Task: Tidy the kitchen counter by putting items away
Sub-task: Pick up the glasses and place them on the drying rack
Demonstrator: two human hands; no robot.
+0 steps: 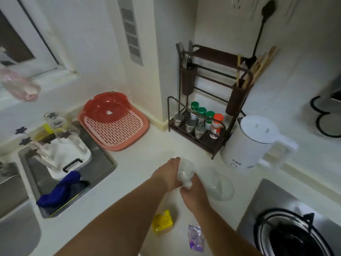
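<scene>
Head view shows both hands meeting at lower centre over the white surface point(129, 169). Left hand point(168, 175) wraps its fingers around a clear plastic cup point(185, 172), while right hand point(194, 192) pinches the cup's base from below. Just right of them sits a clear glass bowl point(219, 187). To do this well, I judge, keep the grip light so the thin cup does not buckle, and lift clear of the bowl before carrying it off.

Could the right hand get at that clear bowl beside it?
Probably yes: the clear bowl sits just right of the right hand with bare counter between, but both hands already hold a clear cup.
</scene>
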